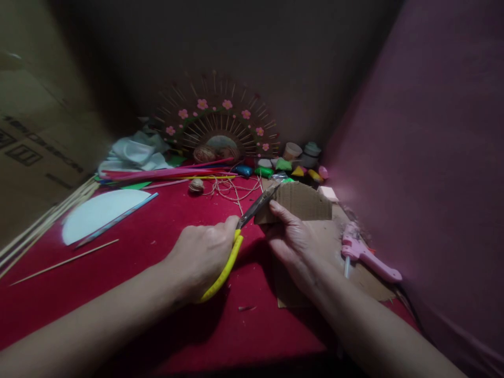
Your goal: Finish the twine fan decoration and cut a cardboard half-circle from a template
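Note:
My left hand [207, 254] is closed around the yellow handles of a pair of scissors [223, 273]. The dark blades slant up to the right and meet the left edge of a piece of corrugated cardboard [302, 202] with a curved top. Holding that piece from below is my right hand [291, 241], its thumb pressed on the front face. The right fingers are mostly hidden behind the cardboard and palm. Below and behind the piece lies a larger flat cardboard sheet [334, 247].
A pink glue gun [366, 252] rests on the right. At left lie a white half-disc [102, 212], a striped straw [126, 215] and a thin stick [66, 261]. Twine [232, 189], coloured strips [165, 173] and a flowered stick fan [218, 118] are at the back of the red table [165, 341].

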`<move>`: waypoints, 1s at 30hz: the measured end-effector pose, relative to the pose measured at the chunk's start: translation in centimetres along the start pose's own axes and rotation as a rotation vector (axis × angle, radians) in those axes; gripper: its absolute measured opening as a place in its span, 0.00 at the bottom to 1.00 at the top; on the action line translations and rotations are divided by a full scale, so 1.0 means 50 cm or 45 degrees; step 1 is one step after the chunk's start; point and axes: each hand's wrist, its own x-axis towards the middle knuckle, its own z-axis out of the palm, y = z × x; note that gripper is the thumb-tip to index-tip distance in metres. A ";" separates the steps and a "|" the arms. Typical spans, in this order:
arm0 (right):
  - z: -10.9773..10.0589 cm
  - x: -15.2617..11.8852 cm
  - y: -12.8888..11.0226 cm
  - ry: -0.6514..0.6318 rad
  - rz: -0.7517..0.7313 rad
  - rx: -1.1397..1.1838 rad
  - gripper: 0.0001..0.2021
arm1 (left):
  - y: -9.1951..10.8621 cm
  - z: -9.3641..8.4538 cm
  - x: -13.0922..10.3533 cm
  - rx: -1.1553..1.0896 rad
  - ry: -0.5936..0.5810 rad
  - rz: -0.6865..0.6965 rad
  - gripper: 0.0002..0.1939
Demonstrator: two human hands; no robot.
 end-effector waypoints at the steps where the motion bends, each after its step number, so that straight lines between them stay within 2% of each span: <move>1: 0.000 0.001 0.000 0.001 0.002 -0.003 0.07 | 0.000 -0.001 -0.001 0.019 -0.004 0.003 0.18; 6: -0.001 0.002 0.001 0.019 0.016 -0.017 0.07 | -0.001 -0.005 -0.008 0.022 0.001 0.068 0.16; 13: -0.002 0.001 0.001 0.020 0.046 -0.028 0.08 | 0.003 -0.012 -0.011 -0.029 -0.073 0.046 0.12; 20: 0.001 0.004 -0.011 0.072 0.013 0.093 0.06 | 0.003 -0.010 -0.008 -0.115 -0.087 0.069 0.14; 25: -0.006 0.006 -0.003 0.009 -0.045 0.006 0.06 | 0.003 -0.002 -0.005 -0.235 -0.007 0.035 0.14; 30: -0.004 0.003 0.002 0.003 -0.061 0.010 0.07 | 0.005 0.005 -0.003 -0.214 0.011 0.008 0.14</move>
